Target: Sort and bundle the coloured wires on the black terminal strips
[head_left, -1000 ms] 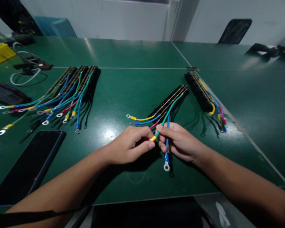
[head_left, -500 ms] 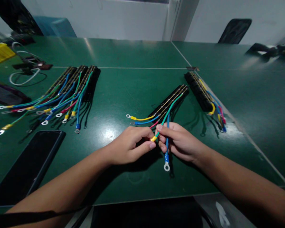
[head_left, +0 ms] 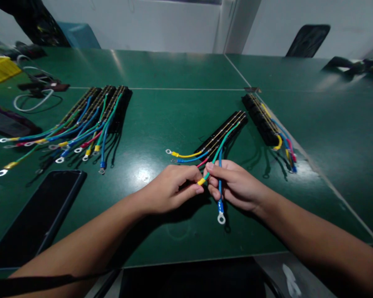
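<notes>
L hand [head_left: 170, 188]: thumb + forefinger pinching the yellow-sleeved end of the green wire [head_left: 219, 150]. R hand [head_left: 236, 186]: fingers curled tight round the blue wire [head_left: 219, 194], forefinger also on the green one. The ring lug [head_left: 221, 218] hangs out below the fist; can't tell if it touches the surface. Both wires run back to a black terminal strip [head_left: 228, 126] lying diagonal, mid tabletop [head_left: 174, 70], just beyond the hands. Its yellow, blue and red leads fan out to the left.

Surface: dark green, glossy, with a glare patch [head_left: 143, 174] near the L hand. A pale seam [head_left: 180, 89] runs across behind the strips. A 2nd seam [head_left: 329, 186] runs diagonal on the right side, so I read it as separate panels butted together.

- Far left: 3 more strips [head_left: 108, 103] side by side, touching. Their coloured leads are splayed toward the near-left edge.
- Right: a single strip [head_left: 261, 118] along the diagonal seam, leads curling off its near end.
- Near left: a flat black slab [head_left: 40, 211], prob. a phone or tablet, screen dark.
- Back left: a white cable loop [head_left: 34, 103] and a yellow item [head_left: 0, 68], partly out of frame.
- Back right: a dark blurred object [head_left: 354, 66], can't ID.

Room: plain white wall [head_left: 143, 25] right behind the tabletop. A teal bin [head_left: 77, 35] sits at the far-left edge, a black chair back [head_left: 307, 39] at the far right. Lighting is dim overall.
</notes>
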The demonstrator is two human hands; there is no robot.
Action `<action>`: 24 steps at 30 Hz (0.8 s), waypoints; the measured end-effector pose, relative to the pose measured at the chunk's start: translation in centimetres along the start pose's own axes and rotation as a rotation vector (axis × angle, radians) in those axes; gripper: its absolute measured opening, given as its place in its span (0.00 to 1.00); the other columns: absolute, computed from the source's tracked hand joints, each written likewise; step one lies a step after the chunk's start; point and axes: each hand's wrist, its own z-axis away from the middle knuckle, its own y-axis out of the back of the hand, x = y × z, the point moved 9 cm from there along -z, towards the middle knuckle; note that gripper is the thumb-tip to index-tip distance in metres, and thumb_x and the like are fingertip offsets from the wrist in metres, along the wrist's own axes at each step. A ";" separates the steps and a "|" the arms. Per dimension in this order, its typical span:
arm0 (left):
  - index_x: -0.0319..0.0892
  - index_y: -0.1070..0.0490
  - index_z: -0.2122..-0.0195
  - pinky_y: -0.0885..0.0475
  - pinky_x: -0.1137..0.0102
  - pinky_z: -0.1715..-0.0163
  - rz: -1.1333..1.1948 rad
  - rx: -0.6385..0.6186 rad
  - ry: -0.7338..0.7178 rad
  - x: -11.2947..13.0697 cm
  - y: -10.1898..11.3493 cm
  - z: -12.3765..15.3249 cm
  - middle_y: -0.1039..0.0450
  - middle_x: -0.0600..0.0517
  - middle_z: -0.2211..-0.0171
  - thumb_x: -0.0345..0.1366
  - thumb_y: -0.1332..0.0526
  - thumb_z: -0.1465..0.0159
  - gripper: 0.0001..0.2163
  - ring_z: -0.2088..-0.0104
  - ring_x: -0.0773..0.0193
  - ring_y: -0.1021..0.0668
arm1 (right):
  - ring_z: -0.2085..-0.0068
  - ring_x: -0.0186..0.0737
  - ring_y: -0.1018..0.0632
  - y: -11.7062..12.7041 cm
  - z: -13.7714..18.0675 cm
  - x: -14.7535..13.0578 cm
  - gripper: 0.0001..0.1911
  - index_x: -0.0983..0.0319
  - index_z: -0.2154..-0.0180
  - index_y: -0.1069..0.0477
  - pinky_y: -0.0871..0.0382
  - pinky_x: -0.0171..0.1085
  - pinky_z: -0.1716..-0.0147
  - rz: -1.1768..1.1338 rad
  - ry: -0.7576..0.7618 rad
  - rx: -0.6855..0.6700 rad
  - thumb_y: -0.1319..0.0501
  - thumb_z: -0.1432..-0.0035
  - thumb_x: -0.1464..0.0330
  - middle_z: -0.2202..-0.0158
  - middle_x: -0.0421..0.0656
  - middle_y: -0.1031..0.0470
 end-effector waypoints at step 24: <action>0.39 0.35 0.69 0.39 0.74 0.73 0.043 0.083 0.059 -0.4 0.5 0.0 0.33 0.55 0.74 0.42 0.42 0.36 0.11 0.74 0.70 0.32 | 0.83 0.27 0.32 -0.1 -0.2 -0.2 0.14 0.64 0.71 0.33 0.41 0.27 0.85 0.080 0.042 0.070 0.36 0.45 0.60 0.83 0.35 0.34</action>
